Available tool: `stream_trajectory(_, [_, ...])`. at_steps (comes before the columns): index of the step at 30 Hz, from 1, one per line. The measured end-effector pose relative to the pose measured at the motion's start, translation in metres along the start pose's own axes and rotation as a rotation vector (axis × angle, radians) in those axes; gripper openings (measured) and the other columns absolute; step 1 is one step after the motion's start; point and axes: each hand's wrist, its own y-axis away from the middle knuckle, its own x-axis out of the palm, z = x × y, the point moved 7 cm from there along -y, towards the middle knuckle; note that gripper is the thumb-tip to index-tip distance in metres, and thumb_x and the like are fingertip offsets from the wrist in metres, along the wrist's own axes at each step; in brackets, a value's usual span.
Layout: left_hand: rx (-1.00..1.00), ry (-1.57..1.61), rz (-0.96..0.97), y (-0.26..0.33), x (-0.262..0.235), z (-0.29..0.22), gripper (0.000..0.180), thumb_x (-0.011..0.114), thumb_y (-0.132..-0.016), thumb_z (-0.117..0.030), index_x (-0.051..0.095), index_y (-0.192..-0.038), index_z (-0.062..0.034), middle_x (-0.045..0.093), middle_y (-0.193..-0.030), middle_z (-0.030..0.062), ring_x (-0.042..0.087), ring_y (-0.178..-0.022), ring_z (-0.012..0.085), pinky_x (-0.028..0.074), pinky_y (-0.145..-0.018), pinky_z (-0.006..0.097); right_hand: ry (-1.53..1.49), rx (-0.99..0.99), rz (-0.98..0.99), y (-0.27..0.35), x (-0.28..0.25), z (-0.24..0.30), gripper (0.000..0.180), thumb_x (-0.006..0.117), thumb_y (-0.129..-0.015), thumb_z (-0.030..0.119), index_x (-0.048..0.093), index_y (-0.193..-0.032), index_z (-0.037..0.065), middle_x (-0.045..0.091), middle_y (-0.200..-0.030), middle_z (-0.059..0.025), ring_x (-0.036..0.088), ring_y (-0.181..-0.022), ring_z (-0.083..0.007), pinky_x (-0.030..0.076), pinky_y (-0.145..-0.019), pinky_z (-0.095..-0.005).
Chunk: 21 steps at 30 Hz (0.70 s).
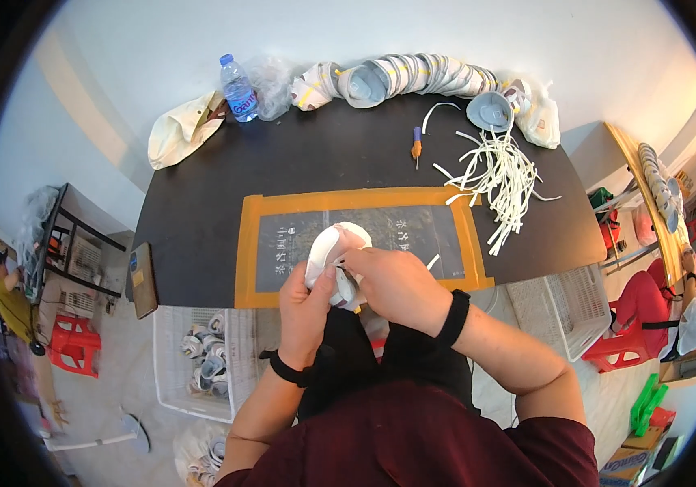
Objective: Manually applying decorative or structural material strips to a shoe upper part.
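Above the near edge of the table I hold a small white and grey piece (327,247) that looks like a cap with a curved white band. My left hand (303,304) grips its left side, thumb pressed against it. Fingers pinched together, my right hand (400,286) is on its right side at the inner edge; the fingertips are partly hidden. Beneath the piece lies a clear sheet (283,235) framed with orange-brown tape (348,199). Loose white strips (502,174) are heaped at the right of the dark table (193,219).
Along the back stand nested grey-lined caps (413,75), a water bottle (239,89) and a cream cloth bag (184,130). A small orange-and-blue tool (417,146) lies near the strips. A phone-like item (142,280) sits at the left edge. Crates (171,381) flank my legs. People sit left and right.
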Motion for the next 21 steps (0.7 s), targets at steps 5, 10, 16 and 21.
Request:
stream_trajectory(5, [0.170, -0.236, -0.116, -0.005, -0.007, -0.003, 0.019, 0.060, -0.095, -0.016, 0.060, -0.087, 0.0012, 0.055, -0.074, 0.0019, 0.049, -0.068, 0.0094, 0.041, -0.059, 0.027, -0.009, 0.073, 0.178, -0.018, 0.007, 0.012, 0.012, 0.054, -0.086, 0.010, 0.058, -0.095, 0.003, 0.065, -0.083, -0.0195, 0.066, -0.073, -0.0385, 0.053, -0.065, -0.0458])
stream_trajectory(10, [0.252, -0.302, -0.109, -0.010, -0.014, 0.003, 0.017, 0.059, -0.094, -0.012, 0.058, -0.088, 0.0029, 0.055, -0.073, 0.0098, 0.051, -0.066, 0.0149, 0.041, -0.060, 0.031, 0.057, -0.101, 0.136, -0.038, 0.021, 0.003, 0.013, 0.054, -0.089, 0.014, 0.056, -0.095, 0.003, 0.063, -0.082, -0.0196, 0.068, -0.078, -0.0354, 0.053, -0.067, -0.0457])
stream_trajectory(16, [0.308, -0.473, -0.074, -0.012, -0.010, -0.016, 0.011, 0.059, -0.093, -0.008, 0.061, -0.094, 0.0024, 0.057, -0.074, 0.0090, 0.053, -0.068, 0.0152, 0.043, -0.061, 0.030, 0.034, 0.101, 0.428, -0.046, 0.037, -0.004, 0.018, 0.054, -0.089, 0.011, 0.058, -0.102, -0.001, 0.064, -0.098, -0.0204, 0.066, -0.081, -0.0334, 0.053, -0.073, -0.0439])
stream_trajectory(21, [0.256, -0.452, -0.044, -0.016, -0.011, -0.013, 0.010, 0.057, -0.092, -0.007, 0.061, -0.094, 0.0022, 0.058, -0.074, 0.0142, 0.056, -0.064, 0.0231, 0.045, -0.060, 0.032, -0.023, 0.183, 0.420, -0.052, 0.043, -0.015, 0.016, 0.052, -0.088, 0.010, 0.056, -0.100, 0.000, 0.061, -0.098, -0.0188, 0.064, -0.083, -0.0378, 0.051, -0.075, -0.0451])
